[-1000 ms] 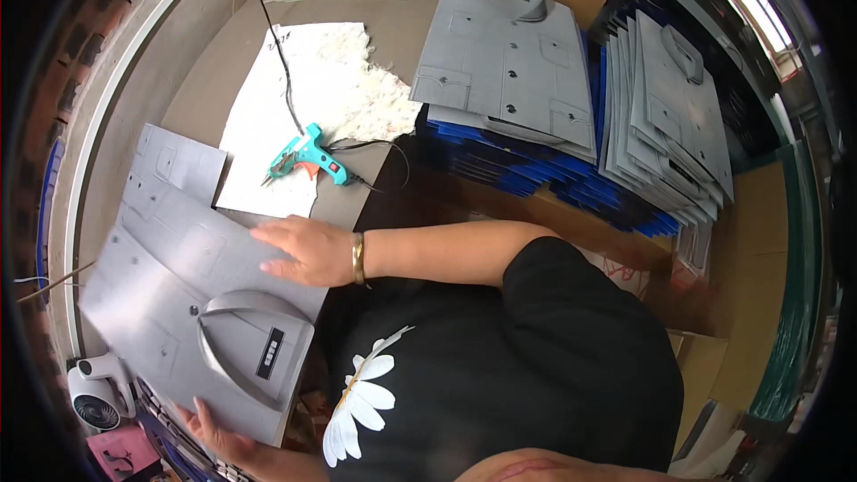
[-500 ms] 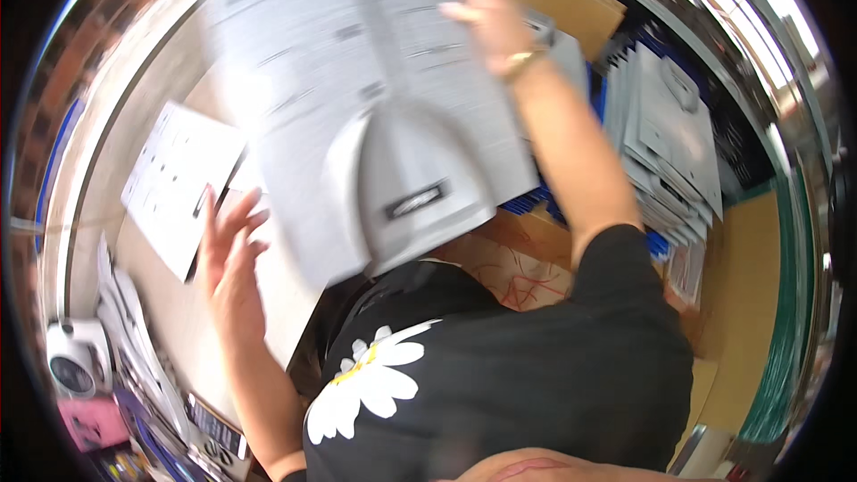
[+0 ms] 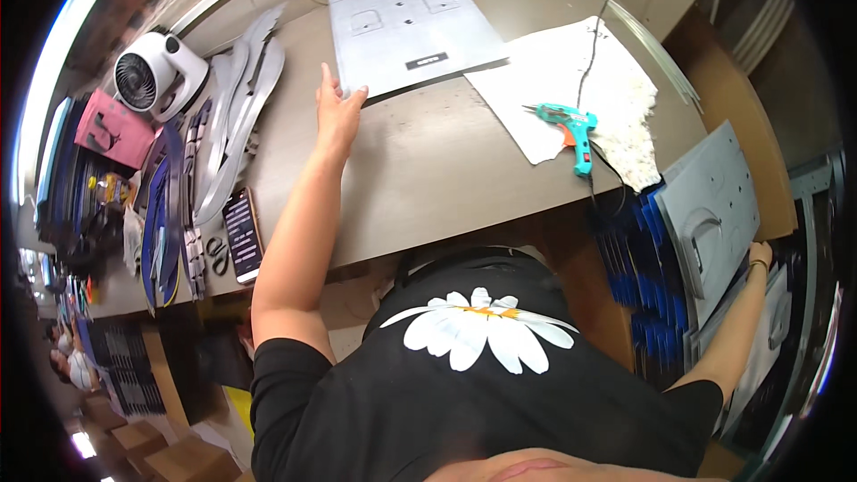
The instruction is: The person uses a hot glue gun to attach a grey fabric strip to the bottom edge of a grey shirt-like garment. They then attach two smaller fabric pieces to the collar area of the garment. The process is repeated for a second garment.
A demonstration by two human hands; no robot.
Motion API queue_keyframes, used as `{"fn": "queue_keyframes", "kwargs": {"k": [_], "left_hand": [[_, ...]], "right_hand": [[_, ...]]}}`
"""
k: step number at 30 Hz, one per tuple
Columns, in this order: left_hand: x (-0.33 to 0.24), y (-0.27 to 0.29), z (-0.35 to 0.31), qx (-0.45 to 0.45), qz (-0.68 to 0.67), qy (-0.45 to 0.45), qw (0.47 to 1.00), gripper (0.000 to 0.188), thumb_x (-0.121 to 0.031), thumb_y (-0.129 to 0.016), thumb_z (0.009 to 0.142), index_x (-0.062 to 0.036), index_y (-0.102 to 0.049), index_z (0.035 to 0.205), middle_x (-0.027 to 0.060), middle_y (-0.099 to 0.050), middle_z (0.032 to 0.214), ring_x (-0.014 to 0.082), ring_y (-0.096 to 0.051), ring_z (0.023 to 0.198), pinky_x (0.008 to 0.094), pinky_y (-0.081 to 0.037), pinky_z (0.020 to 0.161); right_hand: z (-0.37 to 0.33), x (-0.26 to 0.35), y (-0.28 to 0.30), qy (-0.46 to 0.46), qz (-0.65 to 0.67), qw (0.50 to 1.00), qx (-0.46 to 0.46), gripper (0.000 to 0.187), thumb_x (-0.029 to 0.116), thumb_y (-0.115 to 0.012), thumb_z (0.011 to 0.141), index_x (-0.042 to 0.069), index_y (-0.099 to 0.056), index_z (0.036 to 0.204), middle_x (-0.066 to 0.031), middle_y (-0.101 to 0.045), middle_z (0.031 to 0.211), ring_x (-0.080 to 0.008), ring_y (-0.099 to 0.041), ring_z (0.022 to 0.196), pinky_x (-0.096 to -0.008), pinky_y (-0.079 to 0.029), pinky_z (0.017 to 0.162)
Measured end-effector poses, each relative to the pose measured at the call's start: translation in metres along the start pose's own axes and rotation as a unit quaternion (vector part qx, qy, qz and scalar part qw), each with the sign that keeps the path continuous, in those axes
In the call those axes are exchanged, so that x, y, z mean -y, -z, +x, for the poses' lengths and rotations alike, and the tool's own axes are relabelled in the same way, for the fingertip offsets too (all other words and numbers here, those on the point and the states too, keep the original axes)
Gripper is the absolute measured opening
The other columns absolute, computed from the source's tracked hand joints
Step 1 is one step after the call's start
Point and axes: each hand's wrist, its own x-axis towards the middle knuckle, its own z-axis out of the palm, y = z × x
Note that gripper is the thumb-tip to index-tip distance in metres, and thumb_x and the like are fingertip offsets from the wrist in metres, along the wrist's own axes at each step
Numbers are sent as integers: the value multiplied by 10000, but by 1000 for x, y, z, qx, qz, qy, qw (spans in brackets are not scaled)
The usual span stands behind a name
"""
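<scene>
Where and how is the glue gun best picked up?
The glue gun is probably best gripped by its handle, coming from the near side: the handle points that way, while the nozzle points left, clear of such a grip, and the orange trigger faces left too.

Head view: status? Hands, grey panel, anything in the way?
Left hand at near left corner of grey panel, right hand by edge of grey bag; both grips unclear. Panel on bench. Glue gun right of panel.

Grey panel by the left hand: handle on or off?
Off, on its visible face: the grey panel by the left hand shows pocket shapes and a black label, but no handle loop.
</scene>
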Motion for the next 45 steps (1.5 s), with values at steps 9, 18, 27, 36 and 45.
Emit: {"fn": "queue_keyframes", "kwargs": {"k": [9, 18, 27, 36, 45], "left_hand": [[9, 13, 56, -29, 178, -11, 983, 1308, -422, -887, 698, -56, -10, 1597, 356, -281, 1529, 431, -356, 1417, 468, -343, 1157], [-8, -19, 130, -146, 135, 267, 943, 1185, -337, -808, 798, -212, 48, 1608, 232, -313, 1555, 355, -364, 1425, 548, -297, 1163], [-29, -1, 103, -116, 102, 281, 947, 983, -217, -689, 888, -205, -22, 1610, 139, -352, 1564, 296, -392, 1418, 526, -335, 1144], [63, 78, 136, -10, 144, 165, 976, 401, -74, -456, 895, 51, -627, 1235, 249, -654, 1235, 352, -660, 1098, 487, -544, 892], [-1, 130, -69, 56, -71, 183, 979, 639, 0, -482, 931, 31, -286, 1538, 214, -501, 1442, 265, -556, 1249, 346, -464, 1026]], "right_hand": [[-235, 428, 202, 423, 383, 802, -177, 487, 150, -678, 884, 0, -573, 1335, -177, -541, 1388, -314, -499, 1307, -400, -373, 1125], [-199, 718, 213, 478, 377, 793, -27, 800, 451, -637, 912, -99, -405, 1444, -300, -458, 1466, -385, -410, 1407, -397, -305, 1182], [-224, 787, 253, 424, 256, 868, -43, 746, 414, -671, 862, 89, -442, 1493, -170, -531, 1461, -343, -503, 1354, -475, -330, 1157], [-258, 770, 257, 493, 338, 802, 23, 783, 336, -780, 788, -6, -495, 1433, -213, -571, 1402, -340, -548, 1305, -393, -401, 1114], [-409, 637, 254, 642, 124, 749, -110, 814, 653, -700, 778, 63, -593, 1329, -258, -669, 1108, -395, -621, 1072, -464, -432, 1013]]}}
